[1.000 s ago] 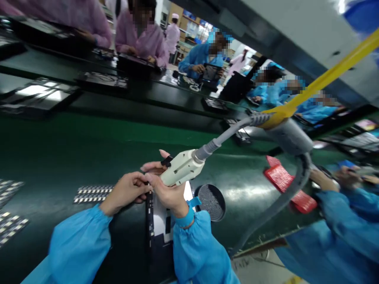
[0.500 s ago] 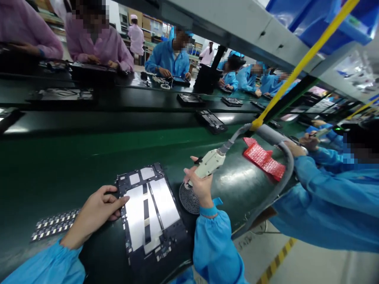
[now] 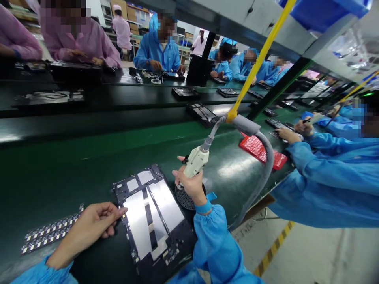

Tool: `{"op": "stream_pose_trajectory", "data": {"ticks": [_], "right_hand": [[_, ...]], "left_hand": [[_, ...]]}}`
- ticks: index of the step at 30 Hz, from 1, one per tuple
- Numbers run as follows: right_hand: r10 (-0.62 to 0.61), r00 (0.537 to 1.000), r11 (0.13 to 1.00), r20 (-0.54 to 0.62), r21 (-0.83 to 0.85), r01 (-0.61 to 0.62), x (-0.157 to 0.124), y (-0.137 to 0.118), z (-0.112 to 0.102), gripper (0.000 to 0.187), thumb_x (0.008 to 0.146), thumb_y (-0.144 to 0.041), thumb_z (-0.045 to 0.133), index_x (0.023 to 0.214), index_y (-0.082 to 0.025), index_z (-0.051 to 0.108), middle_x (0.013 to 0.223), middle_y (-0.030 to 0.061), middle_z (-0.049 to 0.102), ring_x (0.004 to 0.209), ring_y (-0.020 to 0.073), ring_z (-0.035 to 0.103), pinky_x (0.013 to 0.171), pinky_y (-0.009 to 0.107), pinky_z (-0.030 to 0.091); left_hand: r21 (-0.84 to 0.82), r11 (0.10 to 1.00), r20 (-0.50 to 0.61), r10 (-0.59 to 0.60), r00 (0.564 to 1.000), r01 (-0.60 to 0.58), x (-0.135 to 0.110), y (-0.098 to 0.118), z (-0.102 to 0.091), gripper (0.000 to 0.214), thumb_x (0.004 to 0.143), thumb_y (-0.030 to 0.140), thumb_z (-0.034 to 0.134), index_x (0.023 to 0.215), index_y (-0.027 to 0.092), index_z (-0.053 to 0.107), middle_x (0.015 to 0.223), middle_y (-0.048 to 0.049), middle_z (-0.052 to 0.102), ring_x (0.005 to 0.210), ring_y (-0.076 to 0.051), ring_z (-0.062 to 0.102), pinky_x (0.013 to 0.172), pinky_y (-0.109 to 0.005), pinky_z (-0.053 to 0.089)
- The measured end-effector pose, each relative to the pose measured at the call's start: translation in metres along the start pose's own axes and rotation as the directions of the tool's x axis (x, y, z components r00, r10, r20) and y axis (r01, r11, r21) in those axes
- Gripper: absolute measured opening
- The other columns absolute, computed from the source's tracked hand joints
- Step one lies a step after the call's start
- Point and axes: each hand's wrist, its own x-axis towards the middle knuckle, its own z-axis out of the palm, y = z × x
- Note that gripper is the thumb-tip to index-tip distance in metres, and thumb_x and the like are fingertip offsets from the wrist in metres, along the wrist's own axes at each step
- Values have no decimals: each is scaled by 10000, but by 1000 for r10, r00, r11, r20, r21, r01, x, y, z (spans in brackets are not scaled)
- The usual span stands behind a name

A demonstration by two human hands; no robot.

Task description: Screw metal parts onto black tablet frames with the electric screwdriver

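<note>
My right hand grips a pale electric screwdriver, held slanted with its cable end up and away. The tip is hidden behind my fingers, above a round black perforated dish. To the left of the dish lies an open tablet-like device, with silver plates in a black frame. My left hand is at the device's left edge, fingers curled and thumb pressed toward the index finger. The thumb tip meets that edge; whether something small is pinched, I cannot tell.
A panel with rows of small pale parts lies by my left wrist. Red bubble wrap is at the right. The grey cable loops beside my right arm, hung from a yellow strap. A co-worker's sleeve is close by.
My left hand has closed more, its index finger drawn in from the device's edge to the thumb. The screwdriver stays in my right hand over the dish. The view has shifted somewhat.
</note>
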Motion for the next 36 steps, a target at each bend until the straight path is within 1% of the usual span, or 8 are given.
{"op": "stream_pose_trajectory", "data": {"ticks": [8,16,20,24,28,31,34,36], "right_hand": [[18,1000,1000,15,3,-18,-2,2,2,418,692,-202,749,1076,-168,588,509,-81,551,358,118,522,378,242,432],[15,1000,1000,15,21,-16,-1,4,3,328,686,-193,754,974,-160,599,492,-88,539,358,114,518,396,247,433],[15,1000,1000,16,15,-16,-2,4,4,339,685,-180,750,986,-156,598,495,-87,544,364,111,522,394,238,436],[26,1000,999,11,18,-26,-4,4,5,372,702,-212,747,1038,-163,595,521,-90,544,371,109,527,391,235,438],[-27,1000,999,-10,-24,27,-2,-8,6,250,710,-206,743,926,-162,625,511,-76,549,377,104,520,397,235,432],[-109,994,994,-23,23,110,2,-27,12,298,733,-196,729,1007,-169,614,498,-85,551,362,101,499,390,236,424],[-169,986,982,16,94,167,3,-43,31,401,754,-175,725,1124,-187,572,500,-93,567,361,103,502,401,238,429],[-178,981,977,81,136,166,0,-49,51,418,765,-159,723,1148,-190,561,498,-94,569,374,103,513,417,235,434]], "left_hand": [[10,999,-76,-51,996,52,-1,7,3,593,576,753,666,651,171,578,509,-23,607,483,-137,543,475,-219,420],[14,999,-118,-35,992,37,1,1,4,578,598,727,682,680,161,594,515,-19,608,469,-123,511,468,-216,412],[-40,999,-115,-19,993,14,1,2,3,581,617,723,674,706,152,609,552,-28,627,506,-135,552,489,-224,445],[-116,993,-207,-25,978,1,3,-2,3,589,624,702,689,822,151,628,622,-33,656,599,-163,614,531,-238,491],[-133,990,-289,5,957,-45,8,-8,8,552,619,675,712,803,165,610,594,-15,632,599,-174,617,499,-232,478],[-96,981,-417,112,902,-167,9,-10,19,462,684,624,693,763,178,604,557,11,588,518,-145,558,456,-220,417],[95,909,-513,395,762,-407,7,-9,33,326,775,508,670,754,183,647,613,8,583,528,-119,512,498,-227,392],[241,803,-463,589,662,-546,4,-5,40,238,812,421,663,784,186,681,691,-9,596,569,-113,505,535,-230,392]]}}
